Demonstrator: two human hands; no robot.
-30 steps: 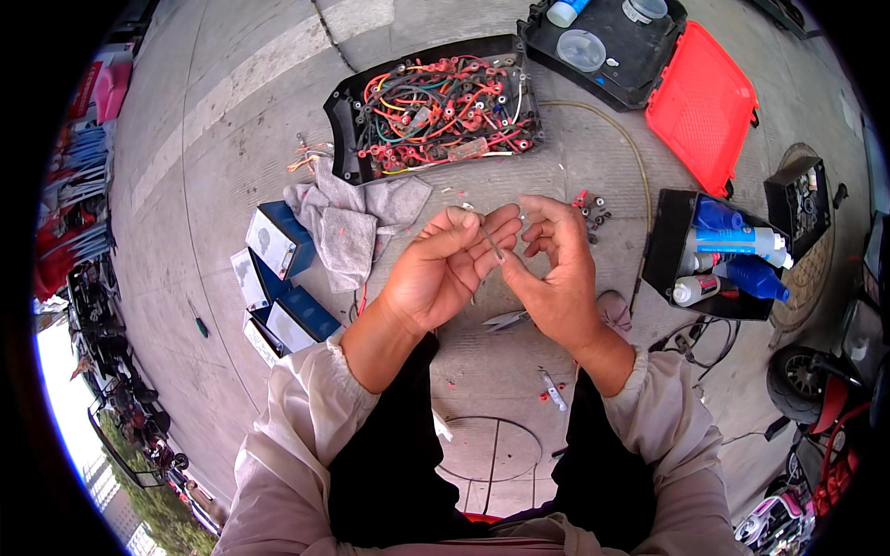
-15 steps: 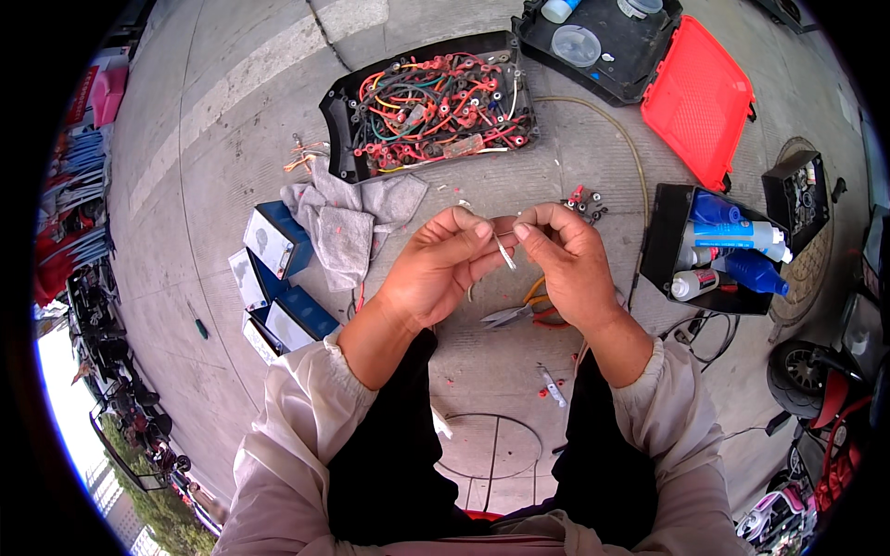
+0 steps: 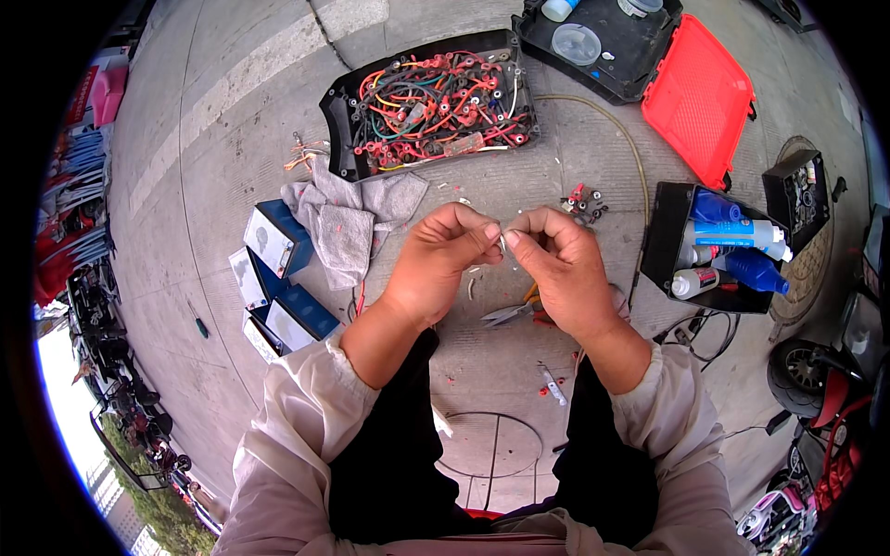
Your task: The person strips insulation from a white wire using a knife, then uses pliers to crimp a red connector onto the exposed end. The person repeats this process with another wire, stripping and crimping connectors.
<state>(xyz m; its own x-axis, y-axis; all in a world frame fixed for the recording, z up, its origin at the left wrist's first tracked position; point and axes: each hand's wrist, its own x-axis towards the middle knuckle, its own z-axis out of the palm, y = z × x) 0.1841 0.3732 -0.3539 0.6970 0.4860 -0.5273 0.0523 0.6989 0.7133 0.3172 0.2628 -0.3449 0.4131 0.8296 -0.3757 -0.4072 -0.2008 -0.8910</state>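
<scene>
together, left hand (image 3: 443, 258) and right hand (image 3: 559, 267) pinch a small white piece (image 3: 502, 243) between fingertips.

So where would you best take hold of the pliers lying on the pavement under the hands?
Probably by the orange handles, coming from above on the right: the pliers lie flat, metal tips pointing left, handles partly under the right hand. That hand and the left hand are pinching a small pale piece together.

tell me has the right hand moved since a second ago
Yes. The right hand has drawn up from the pliers, its fingertips meeting the left hand.
</scene>
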